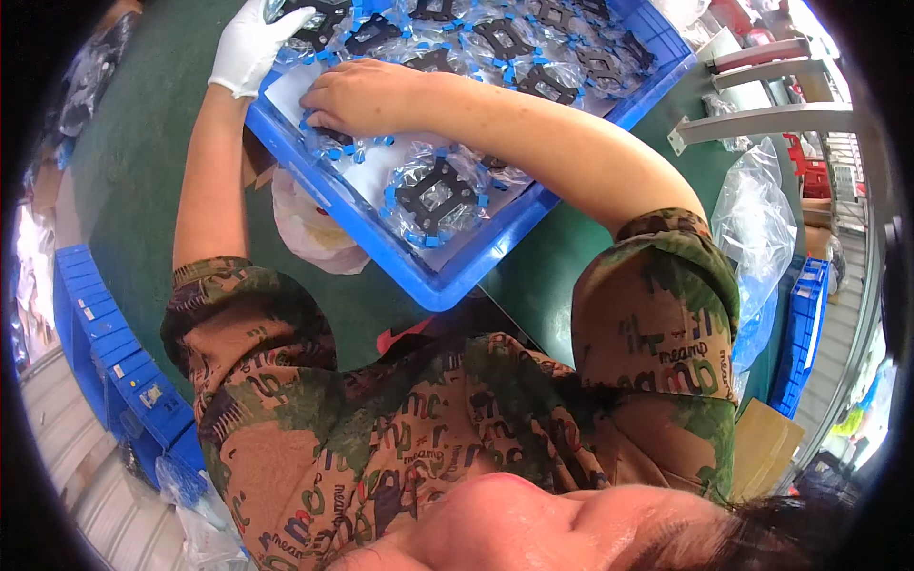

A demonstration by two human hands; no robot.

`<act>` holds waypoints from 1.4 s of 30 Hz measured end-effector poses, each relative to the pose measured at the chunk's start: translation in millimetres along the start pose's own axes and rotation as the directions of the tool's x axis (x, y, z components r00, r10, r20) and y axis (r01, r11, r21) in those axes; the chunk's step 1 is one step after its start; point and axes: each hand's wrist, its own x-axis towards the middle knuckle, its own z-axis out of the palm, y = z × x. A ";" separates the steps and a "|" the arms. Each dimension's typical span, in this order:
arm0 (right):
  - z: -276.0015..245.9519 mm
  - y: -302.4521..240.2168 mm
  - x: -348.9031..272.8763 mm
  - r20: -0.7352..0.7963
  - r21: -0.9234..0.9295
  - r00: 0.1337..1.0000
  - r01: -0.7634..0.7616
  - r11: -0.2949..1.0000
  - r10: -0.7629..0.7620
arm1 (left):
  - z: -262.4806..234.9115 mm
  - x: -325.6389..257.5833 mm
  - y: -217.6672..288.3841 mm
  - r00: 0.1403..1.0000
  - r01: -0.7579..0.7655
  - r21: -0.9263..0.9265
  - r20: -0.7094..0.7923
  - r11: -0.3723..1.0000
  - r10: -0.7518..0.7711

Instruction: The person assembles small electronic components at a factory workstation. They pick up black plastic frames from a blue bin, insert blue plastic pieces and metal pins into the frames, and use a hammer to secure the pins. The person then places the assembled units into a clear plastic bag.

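A blue plastic crate (pixel 400 271) holds several black X-shaped brackets, such as this bracket (pixel 438 195), with blue clips on their edges and clear plastic film around them. My left hand (pixel 252 48), in a white glove, is over the crate's left side. Its thumb stretches out beside a black bracket (pixel 319 24); its other fingers are partly cut off by the upper picture edge. My bare right hand (pixel 367 97) reaches across into the crate. Its fingers curl down over another black bracket (pixel 335 136), mostly hidden beneath the hand.
The crate rests on a green tabletop (pixel 143 190). A crumpled white bag (pixel 309 228) lies under its left corner. Blue bins (pixel 114 343) stand at the left. To the right are clear plastic film (pixel 757 214), a grey metal bar (pixel 771 124) and another blue crate (pixel 800 333).
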 end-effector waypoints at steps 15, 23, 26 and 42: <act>-11.7 -9.1 -7.7 0.245 0.167 0.964 0.060 0.984 -0.101 | -1.7 -2.3 -5.5 1.000 -0.014 0.072 0.014 0.997 0.013; -12.5 -17.6 -23.2 0.160 0.187 0.977 0.109 0.976 -0.140 | 3.0 -2.1 5.5 0.999 0.040 -0.007 0.029 0.999 -0.040; 2.9 -1.8 -12.7 -0.016 0.229 0.998 0.061 0.972 -0.059 | -0.1 -5.6 7.4 0.999 0.041 -0.001 -0.009 0.999 -0.041; 20.7 14.5 -6.4 0.053 -0.181 0.980 -0.177 0.967 0.189 | 9.2 -0.3 -1.7 0.997 0.068 -0.031 0.026 0.997 -0.068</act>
